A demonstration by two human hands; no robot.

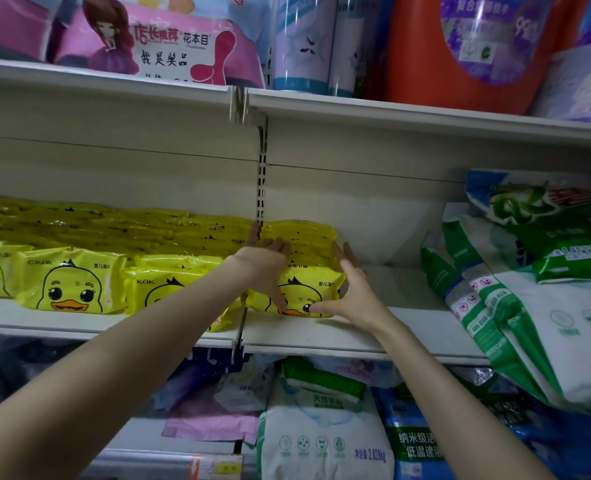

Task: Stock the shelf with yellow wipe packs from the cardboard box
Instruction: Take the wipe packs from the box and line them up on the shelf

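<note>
Shelf (321, 336), white metal, middle tier, holds the goods. Front yellow wipe pack (309, 292) with a duck face lies on it just right of the shelf joint, and a stack of yellow packs (301, 237) sits behind and above it. Left hand (266, 268) rests on the pack's left and top, fingers spread and straight, thumb down the front; it is pressing, not gripping. Right hand (353, 289) stands flat against the pack's right end, fingers straight and pointing up, thumb tip touching the front face. Row of duck packs (69, 282) fills the shelf to the left, more stacked behind. Green-white detergent bags (529, 306) lean at the right, apart from the pack. Pink pack (148, 43) and orange jug (415, 57) sit on the shelf above. White bag (321, 431) and blue bag (415, 441) sit below.
</note>
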